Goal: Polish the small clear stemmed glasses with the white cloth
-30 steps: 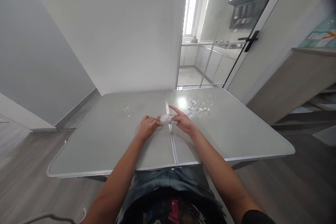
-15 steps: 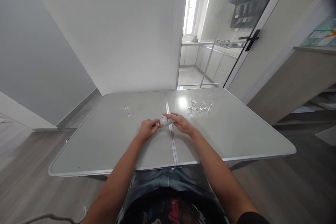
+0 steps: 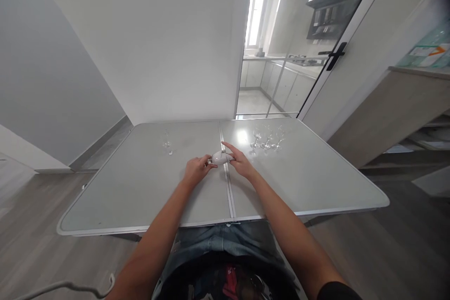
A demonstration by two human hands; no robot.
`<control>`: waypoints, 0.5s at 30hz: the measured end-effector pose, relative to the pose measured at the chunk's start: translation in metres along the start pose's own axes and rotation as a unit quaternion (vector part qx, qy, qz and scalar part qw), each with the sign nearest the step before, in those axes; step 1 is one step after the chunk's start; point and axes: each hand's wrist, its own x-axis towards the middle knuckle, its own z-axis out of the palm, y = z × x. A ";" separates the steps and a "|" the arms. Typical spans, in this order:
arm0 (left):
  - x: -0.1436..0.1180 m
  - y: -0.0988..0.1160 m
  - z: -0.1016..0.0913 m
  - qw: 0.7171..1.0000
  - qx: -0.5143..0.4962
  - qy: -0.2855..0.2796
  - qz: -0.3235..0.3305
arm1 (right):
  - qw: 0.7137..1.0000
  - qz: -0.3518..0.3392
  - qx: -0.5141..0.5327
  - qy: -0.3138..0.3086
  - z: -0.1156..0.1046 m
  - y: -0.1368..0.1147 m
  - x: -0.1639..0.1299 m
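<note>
Both hands share one grip on a single small white rounded object (image 3: 219, 158), lying on its side over the centre seam of the grey surface (image 3: 147, 197). The left hand (image 3: 195, 171) pinches its end from 8 o'clock; the right hand (image 3: 241, 164) closes on it from 4 o'clock, forefinger stretched over the top. At 2 o'clock stand three clear stemmed glasses (image 3: 266, 139) in a close row; at 10 o'clock, one more stemmed glass (image 3: 166, 141), well apart. Nothing lies between hands and glasses.
</note>
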 end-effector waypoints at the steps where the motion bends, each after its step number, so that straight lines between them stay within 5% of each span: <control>1: -0.001 0.000 0.000 1.000 -0.013 -0.017 0.003 | 0.998 -0.030 -0.063 -0.003 -0.003 0.001 -0.001; 4: -0.002 0.002 -0.002 0.998 -0.039 -0.045 0.006 | 0.977 -0.093 -0.192 0.015 -0.008 0.005 -0.004; 7: 0.000 0.004 -0.003 0.998 -0.027 -0.057 -0.006 | 0.975 -0.105 -0.192 0.033 -0.006 0.006 -0.003; 11: 0.002 0.005 -0.004 0.996 0.002 -0.081 -0.027 | 0.998 -0.008 -0.003 0.056 0.002 0.003 0.002; 15: 0.002 0.005 -0.003 0.997 -0.038 -0.048 -0.043 | 0.977 0.102 0.159 0.098 0.009 -0.001 0.005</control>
